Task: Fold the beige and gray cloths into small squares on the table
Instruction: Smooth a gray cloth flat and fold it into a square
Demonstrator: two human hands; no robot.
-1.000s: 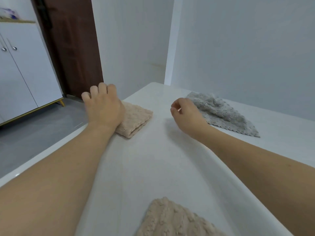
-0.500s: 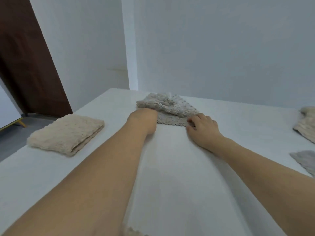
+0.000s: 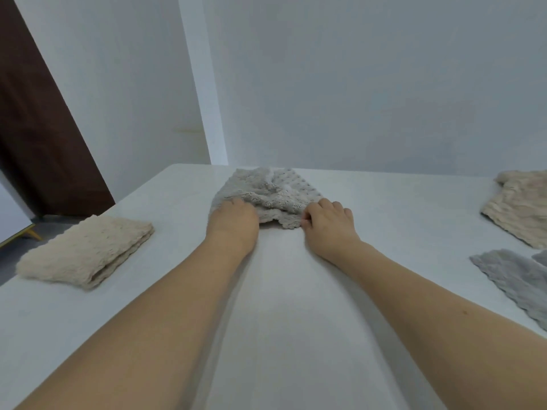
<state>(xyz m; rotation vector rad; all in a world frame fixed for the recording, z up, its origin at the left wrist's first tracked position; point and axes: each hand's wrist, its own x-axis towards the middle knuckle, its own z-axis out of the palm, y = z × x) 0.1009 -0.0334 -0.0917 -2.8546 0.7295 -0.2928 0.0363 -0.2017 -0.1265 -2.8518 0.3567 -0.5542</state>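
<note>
- The white table (image 3: 281,291) fills the view now, and the cabinet seen a second ago is gone from sight; only the dark door (image 3: 38,143) shows beyond the left edge.
- Folded beige cloth (image 3: 85,251) sits by the left edge, no hand on it anymore; a second ago the left hand lay on top of it.
- Crumpled gray cloth (image 3: 266,193) lies bunched at the far edge, both hands on its near side.
- Another beige cloth (image 3: 521,205) and a second gray cloth (image 3: 515,279) lie at the right edge, cut off by the frame.
- Left hand (image 3: 233,220) has crossed over and presses the gray cloth's left corner; fingers hidden underneath, grip unclear.
- Right hand (image 3: 330,224), hovering short of it before, pinches the scalloped near edge with curled fingers.
</note>
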